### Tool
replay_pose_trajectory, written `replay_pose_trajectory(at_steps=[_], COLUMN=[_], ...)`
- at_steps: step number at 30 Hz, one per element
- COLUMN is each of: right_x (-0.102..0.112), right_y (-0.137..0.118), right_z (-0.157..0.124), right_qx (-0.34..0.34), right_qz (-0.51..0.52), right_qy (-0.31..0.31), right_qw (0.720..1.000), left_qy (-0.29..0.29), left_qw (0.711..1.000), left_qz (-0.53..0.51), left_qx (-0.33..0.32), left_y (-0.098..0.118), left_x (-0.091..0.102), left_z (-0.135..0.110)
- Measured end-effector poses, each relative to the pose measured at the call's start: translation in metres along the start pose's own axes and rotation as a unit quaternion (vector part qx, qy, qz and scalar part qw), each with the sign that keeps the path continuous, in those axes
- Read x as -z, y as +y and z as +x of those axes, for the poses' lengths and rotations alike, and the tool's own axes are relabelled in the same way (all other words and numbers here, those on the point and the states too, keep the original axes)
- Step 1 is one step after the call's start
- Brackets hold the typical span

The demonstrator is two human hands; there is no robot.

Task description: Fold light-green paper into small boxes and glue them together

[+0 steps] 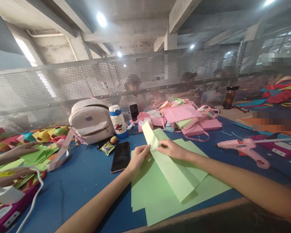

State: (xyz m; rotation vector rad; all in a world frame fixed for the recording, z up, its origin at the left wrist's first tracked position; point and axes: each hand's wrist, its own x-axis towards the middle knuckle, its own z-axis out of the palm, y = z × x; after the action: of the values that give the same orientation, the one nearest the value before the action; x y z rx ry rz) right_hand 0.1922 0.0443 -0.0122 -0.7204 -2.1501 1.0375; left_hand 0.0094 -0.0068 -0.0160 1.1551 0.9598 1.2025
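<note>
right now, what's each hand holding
Left hand: closed, pinching the folded green strip.
Right hand: touching the same strip; grip cannot be told.

A long pale green paper strip (174, 174), folded lengthwise, slants from eleven o'clock to five o'clock, its far end lifted, its near end resting on loose green sheets (160, 207) on the bench (87, 174).

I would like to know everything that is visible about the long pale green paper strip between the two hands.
The folded paper strip is pale green, long and narrow, thin matte paper that looks folded lengthwise. It lies slanted, its near end resting on the loose green sheets on the blue table, its far end lifted a little. The left hand pinches its left edge near the far end; the right hand holds the opposite edge.
</note>
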Motion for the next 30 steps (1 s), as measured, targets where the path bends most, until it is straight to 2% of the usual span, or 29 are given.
replay_pose_trajectory(at_steps=[13, 22, 26, 30], right_x=[-0.008, 0.002, 0.003, 0.004], right_y=[-0.009, -0.004, -0.003, -0.003], right_z=[-0.007, 0.002, 0.003, 0.003], right_qx=[-0.012, -0.045, -0.058, -0.063], right_qz=[0.031, 0.083, 0.088, 0.089], right_qy=[-0.015, -0.035, -0.038, -0.037], right_qw=[0.999, 0.995, 0.994, 0.993], left_qy=[0.07, 0.031, 0.004, 0.002], left_qw=[0.996, 0.993, 0.986, 0.972], left_qz=[0.028, 0.081, 0.113, 0.171], left_qx=[-0.048, -0.08, -0.119, -0.164], left_y=[-0.007, -0.011, -0.011, -0.008], left_x=[0.005, 0.005, 0.003, 0.003], left_z=[0.002, 0.005, 0.005, 0.003])
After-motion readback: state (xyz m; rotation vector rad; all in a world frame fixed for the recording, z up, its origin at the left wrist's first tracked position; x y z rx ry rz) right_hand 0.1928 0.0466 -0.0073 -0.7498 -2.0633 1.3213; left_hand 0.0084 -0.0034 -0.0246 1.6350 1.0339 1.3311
